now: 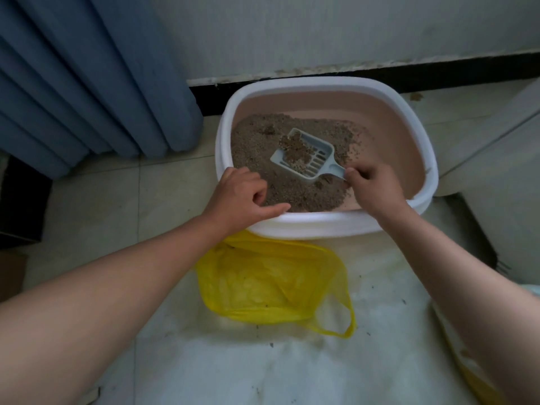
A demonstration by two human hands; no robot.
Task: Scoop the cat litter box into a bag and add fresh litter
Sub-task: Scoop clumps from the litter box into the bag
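Observation:
A litter box (315, 226) with a white rim and pink inside stands on the floor against the wall, partly filled with grey-brown litter (257, 141). My right hand (371, 185) grips the handle of a pale blue slotted scoop (318, 159). The scoop sits over the litter and carries brown clumps (295, 147). My left hand (242, 194) rests on the box's near left rim, thumb stretched along the rim and fingers loosely curled. A yellow plastic bag (268, 282) lies flat on the floor just in front of the box.
A blue curtain (87, 77) hangs at the left. A black baseboard (438, 71) runs along the wall behind the box. A white sheet (292, 361) with scattered litter grains covers the floor under the bag. A white object (496, 147) stands to the right of the box.

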